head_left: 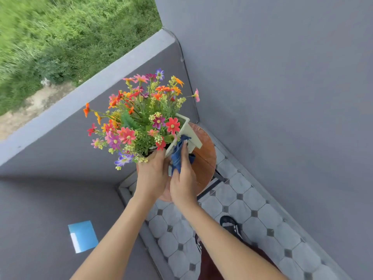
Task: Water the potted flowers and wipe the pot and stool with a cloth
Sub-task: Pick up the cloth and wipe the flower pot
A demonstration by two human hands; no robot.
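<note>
A white square pot (190,132) full of colourful flowers (139,118) stands tilted on a round brown wooden stool (205,158) in the balcony corner. My left hand (151,176) grips the pot's near side, just under the blooms. My right hand (182,178) presses a crumpled blue cloth (178,156) against the pot's right wall. The pot's base and the stool's near part are hidden behind my hands.
Grey walls (282,98) close in on the right, and a low grey parapet (101,87) runs behind the flowers. The floor is tiled (252,209). My sandalled foot (231,226) stands near the stool. A blue patch (82,236) marks the left wall.
</note>
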